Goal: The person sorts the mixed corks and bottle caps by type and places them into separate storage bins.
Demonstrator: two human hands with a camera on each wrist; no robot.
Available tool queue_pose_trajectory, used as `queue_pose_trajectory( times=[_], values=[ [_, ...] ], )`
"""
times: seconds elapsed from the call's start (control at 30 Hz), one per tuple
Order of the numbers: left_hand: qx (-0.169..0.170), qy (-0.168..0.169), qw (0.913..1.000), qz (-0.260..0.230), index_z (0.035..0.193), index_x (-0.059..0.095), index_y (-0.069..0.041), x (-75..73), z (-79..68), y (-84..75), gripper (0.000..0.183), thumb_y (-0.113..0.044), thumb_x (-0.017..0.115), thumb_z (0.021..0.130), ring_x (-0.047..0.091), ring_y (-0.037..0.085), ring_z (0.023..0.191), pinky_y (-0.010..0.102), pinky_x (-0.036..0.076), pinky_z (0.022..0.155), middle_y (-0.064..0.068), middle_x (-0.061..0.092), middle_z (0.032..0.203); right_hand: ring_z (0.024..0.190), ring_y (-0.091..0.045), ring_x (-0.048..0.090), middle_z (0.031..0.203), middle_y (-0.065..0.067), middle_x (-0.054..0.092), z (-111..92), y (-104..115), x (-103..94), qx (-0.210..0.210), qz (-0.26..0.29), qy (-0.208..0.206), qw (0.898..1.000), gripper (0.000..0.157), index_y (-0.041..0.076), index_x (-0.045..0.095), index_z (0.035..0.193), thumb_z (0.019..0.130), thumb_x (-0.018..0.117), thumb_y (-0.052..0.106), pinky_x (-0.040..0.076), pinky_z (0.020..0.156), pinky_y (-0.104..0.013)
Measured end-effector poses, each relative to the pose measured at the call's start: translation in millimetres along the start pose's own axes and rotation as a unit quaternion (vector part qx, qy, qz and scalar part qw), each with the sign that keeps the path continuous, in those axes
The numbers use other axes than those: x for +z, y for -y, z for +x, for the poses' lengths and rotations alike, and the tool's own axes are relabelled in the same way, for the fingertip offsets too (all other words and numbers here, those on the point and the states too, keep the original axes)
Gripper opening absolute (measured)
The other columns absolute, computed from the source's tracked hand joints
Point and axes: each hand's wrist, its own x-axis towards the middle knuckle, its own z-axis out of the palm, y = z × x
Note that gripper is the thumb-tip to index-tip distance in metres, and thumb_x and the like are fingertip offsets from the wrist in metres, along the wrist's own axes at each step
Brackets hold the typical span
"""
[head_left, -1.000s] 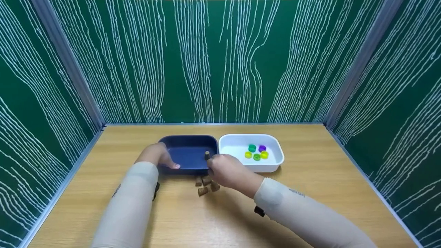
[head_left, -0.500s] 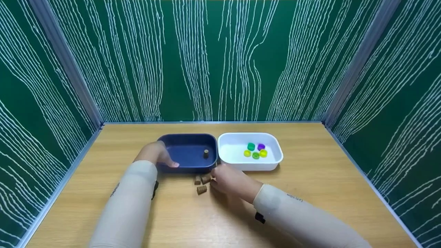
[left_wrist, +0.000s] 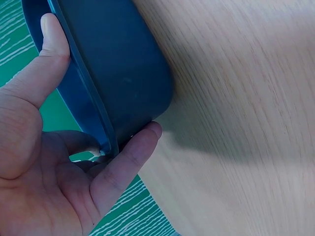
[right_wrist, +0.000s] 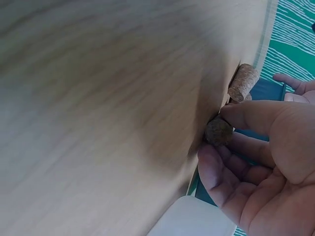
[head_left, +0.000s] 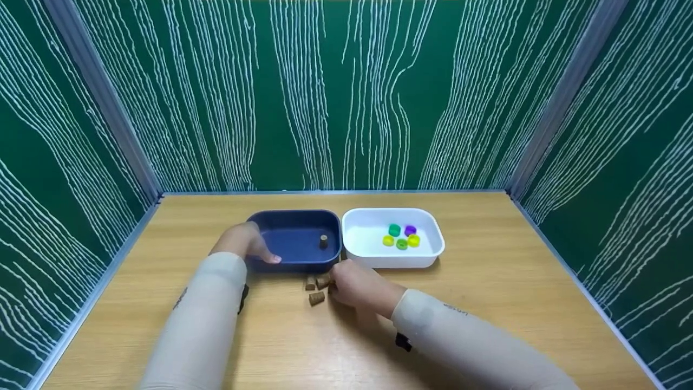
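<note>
My left hand grips the dark blue tray at its left end. In the left wrist view the thumb hooks over the rim while a finger lies along the outer wall. Inside that tray, one cork stands upright near the right side. My right hand is down at the tabletop in front of the trays. Its thumb and fingers pinch a cork, whose round end faces the right wrist camera. Just left of this hand lie several loose corks.
A white tray stands right beside the blue one, holding several small coloured rings in green, yellow and purple. Green walls with white lines enclose the wooden table at the back and sides.
My right hand has drawn back from the blue tray's right front corner to the corks on the table, leaving one cork standing inside. The left hand keeps its hold.
</note>
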Motion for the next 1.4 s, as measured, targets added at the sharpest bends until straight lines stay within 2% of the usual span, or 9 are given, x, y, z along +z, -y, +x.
queue_pose_trajectory(
  times=[0.13, 0.3, 0.53, 0.8, 1.13, 1.27, 1.4],
  values=[
    [-0.003, -0.001, 1.0000, -0.003, 0.173, 0.029, 0.009, -0.3, 0.9, -0.1, 0.121, -0.046, 0.097, 0.091, 0.039, 0.052, 0.165, 0.064, 0.037, 0.138, 0.033, 0.037, 0.179, 0.063, -0.015, 0.057, 0.072, 0.001, 0.066, 3.9, 0.9, -0.5, -0.009, -0.020, 0.001, 1.000, 0.015, 0.011, 0.075, 0.084, 0.097, 0.082, 0.007, 0.050, 0.058, -0.028],
    [0.006, 0.004, 0.9999, 0.013, 0.175, 0.023, 0.011, -1.2, -2.9, -1.3, 0.124, -0.048, 0.095, 0.093, 0.034, 0.053, 0.168, 0.063, 0.035, 0.139, 0.033, 0.032, 0.181, 0.063, -0.016, 0.053, 0.071, 0.001, 0.062, 9.8, 1.9, 1.7, -0.020, -0.061, -0.003, 0.998, 0.024, 0.013, 0.070, 0.077, 0.095, 0.085, 0.012, 0.047, 0.055, -0.031],
    [0.012, 0.000, 0.9997, 0.019, 0.172, 0.027, 0.013, -2.0, -2.0, 1.4, 0.121, -0.046, 0.096, 0.092, 0.036, 0.055, 0.166, 0.064, 0.036, 0.138, 0.034, 0.035, 0.179, 0.071, -0.016, 0.059, 0.086, -0.003, 0.071, 14.6, 9.4, 0.9, -0.012, -0.078, 0.011, 0.997, 0.011, 0.011, 0.075, 0.092, 0.098, 0.084, 0.010, 0.055, 0.064, -0.033],
    [0.019, 0.005, 0.9995, 0.024, 0.172, 0.028, 0.014, -1.8, -1.5, 1.4, 0.119, -0.047, 0.095, 0.094, 0.034, 0.055, 0.167, 0.063, 0.034, 0.140, 0.035, 0.035, 0.179, 0.071, -0.018, 0.059, 0.085, -0.005, 0.073, 15.3, 18.8, -5.6, -0.016, -0.124, 0.042, 0.991, 0.009, 0.011, 0.074, 0.095, 0.099, 0.081, 0.006, 0.060, 0.068, -0.034],
    [0.022, 0.010, 0.9996, 0.017, 0.174, 0.021, 0.012, -1.8, -5.2, -1.2, 0.124, -0.046, 0.095, 0.094, 0.030, 0.056, 0.169, 0.063, 0.031, 0.141, 0.035, 0.029, 0.182, 0.070, -0.018, 0.061, 0.086, -0.005, 0.075, 18.4, 17.3, -3.5, -0.032, -0.155, 0.037, 0.987, 0.010, 0.012, 0.074, 0.094, 0.099, 0.081, 0.008, 0.066, 0.072, -0.039],
    [0.008, 0.006, 0.9999, 0.013, 0.174, 0.024, 0.011, -0.7, -5.0, -0.6, 0.123, -0.047, 0.096, 0.093, 0.033, 0.054, 0.168, 0.063, 0.034, 0.140, 0.034, 0.033, 0.180, 0.070, -0.019, 0.065, 0.083, -0.005, 0.075, 18.7, 18.8, -3.5, -0.039, -0.170, 0.021, 0.984, 0.015, 0.012, 0.072, 0.087, 0.097, 0.081, 0.008, 0.067, 0.071, -0.042],
    [-0.001, 0.002, 1.0000, 0.001, 0.174, 0.026, 0.010, -0.2, -3.8, -0.6, 0.122, -0.047, 0.096, 0.092, 0.035, 0.053, 0.168, 0.062, 0.036, 0.139, 0.033, 0.035, 0.179, 0.068, -0.018, 0.063, 0.081, -0.006, 0.074, 19.0, 20.4, -4.5, -0.036, -0.178, 0.019, 0.983, 0.018, 0.012, 0.070, 0.084, 0.098, 0.080, 0.009, 0.067, 0.069, -0.043]
  ],
)
